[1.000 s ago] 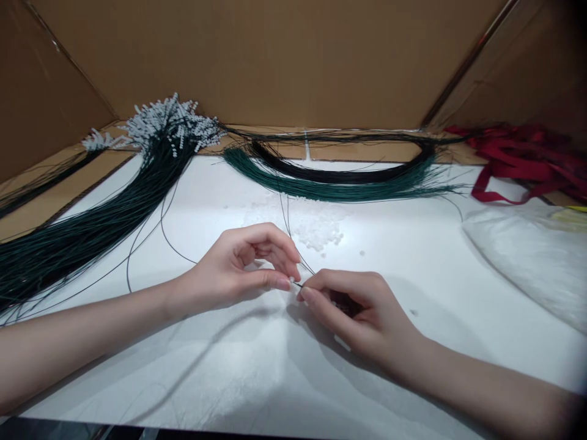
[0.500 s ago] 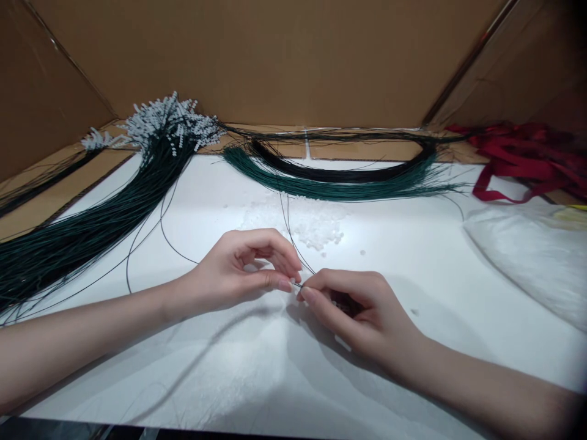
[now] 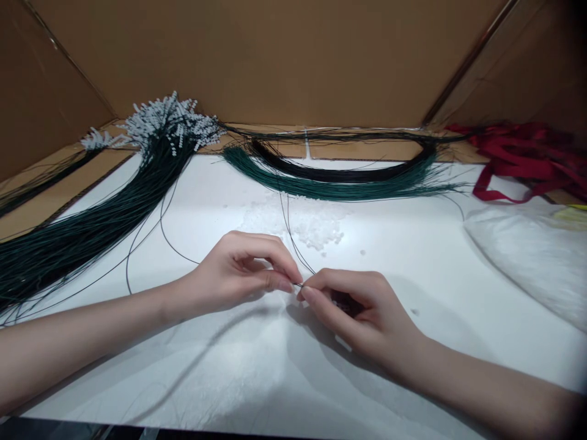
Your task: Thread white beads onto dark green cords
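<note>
1. Our left hand (image 3: 243, 272) rests on the white table (image 3: 257, 360), fingers curled in and thumb pressed to forefinger; whatever sits in that pinch is too small for us to make out.
2. Our right hand (image 3: 355, 308) lies just beside it, closed in a loose fist, thumb and forefinger pinching the end of a thin dark wire (image 3: 290, 235).
3. The fingertips of our two hands almost touch, and the wire's tip shows in the small gap between them.
4. From that pinch the wire runs up and away across the table, over a scatter of small clear beads (image 3: 316, 225), towards the far bundles.
5. We see a few single beads lying apart from the scatter, right of our hands.
6. At the far edge lies a curved bundle of green wires (image 3: 330, 189) with a black bundle (image 3: 339, 175) just behind it.
7. To our left a thick sheaf of dark green wires (image 3: 92, 226) stretches diagonally, its far ends tipped with white beads (image 3: 169, 122).
8. Loose single wires curl on the table between that sheaf and our left hand.
9. At the far right lies a heap of red ribbon (image 3: 527, 159), and nearer us a clear plastic bag (image 3: 527, 256).
10. Brown cardboard walls (image 3: 275, 55) stand around the table.
</note>
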`<move>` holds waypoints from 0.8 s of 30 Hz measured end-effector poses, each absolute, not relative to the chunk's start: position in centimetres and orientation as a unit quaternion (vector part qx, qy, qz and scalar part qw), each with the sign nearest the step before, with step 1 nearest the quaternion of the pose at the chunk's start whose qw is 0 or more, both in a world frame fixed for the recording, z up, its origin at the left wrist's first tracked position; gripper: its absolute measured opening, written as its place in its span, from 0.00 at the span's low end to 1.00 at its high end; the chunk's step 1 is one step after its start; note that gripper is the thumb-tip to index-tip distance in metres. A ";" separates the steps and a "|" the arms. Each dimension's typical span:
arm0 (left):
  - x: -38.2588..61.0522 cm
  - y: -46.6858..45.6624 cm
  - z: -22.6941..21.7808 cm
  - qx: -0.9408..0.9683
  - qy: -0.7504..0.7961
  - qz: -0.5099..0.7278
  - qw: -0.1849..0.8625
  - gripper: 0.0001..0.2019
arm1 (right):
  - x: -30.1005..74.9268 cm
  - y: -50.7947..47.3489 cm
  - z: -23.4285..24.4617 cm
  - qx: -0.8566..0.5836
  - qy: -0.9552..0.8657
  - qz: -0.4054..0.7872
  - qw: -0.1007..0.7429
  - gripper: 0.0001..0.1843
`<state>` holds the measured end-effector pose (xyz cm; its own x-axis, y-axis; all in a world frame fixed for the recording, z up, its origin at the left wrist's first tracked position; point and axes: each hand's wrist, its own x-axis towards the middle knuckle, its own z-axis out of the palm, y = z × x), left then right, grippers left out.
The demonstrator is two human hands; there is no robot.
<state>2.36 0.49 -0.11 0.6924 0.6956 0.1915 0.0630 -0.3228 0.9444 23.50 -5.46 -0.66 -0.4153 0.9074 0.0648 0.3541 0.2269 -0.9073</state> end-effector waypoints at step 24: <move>2.3 0.6 -0.3 0.721 0.249 0.290 0.578 0.03 | 23.6 -5.6 -0.7 -0.437 -0.714 0.452 0.309 0.13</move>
<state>2.29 0.64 -0.32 0.7070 0.6950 0.1309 0.0237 -0.2083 0.9778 23.60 -5.56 -0.68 -0.4275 0.9028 0.0460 0.3443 0.2097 -0.9151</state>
